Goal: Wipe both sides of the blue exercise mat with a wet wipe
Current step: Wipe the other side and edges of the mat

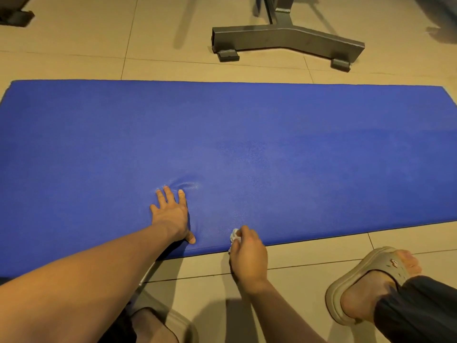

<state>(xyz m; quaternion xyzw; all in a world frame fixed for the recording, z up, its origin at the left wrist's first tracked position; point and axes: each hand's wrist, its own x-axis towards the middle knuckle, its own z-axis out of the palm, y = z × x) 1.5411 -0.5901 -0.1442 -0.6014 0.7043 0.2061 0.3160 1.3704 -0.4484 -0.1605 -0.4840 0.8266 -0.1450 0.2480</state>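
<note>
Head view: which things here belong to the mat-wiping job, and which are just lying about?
For the job: blue exercise mat; wet wipe, pinched in the right hand; left hand, pressing flat on the mat.
Just there: grey metal stand base beyond the mat; beige sandals on the person's feet; tiled floor.

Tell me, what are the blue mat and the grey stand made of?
The blue mat looks like soft foam with a matte, fine-grained skin: it puckers where the left hand presses. The grey stand looks like dull steel box tube, probably painted: its end is square and hollow.
</note>
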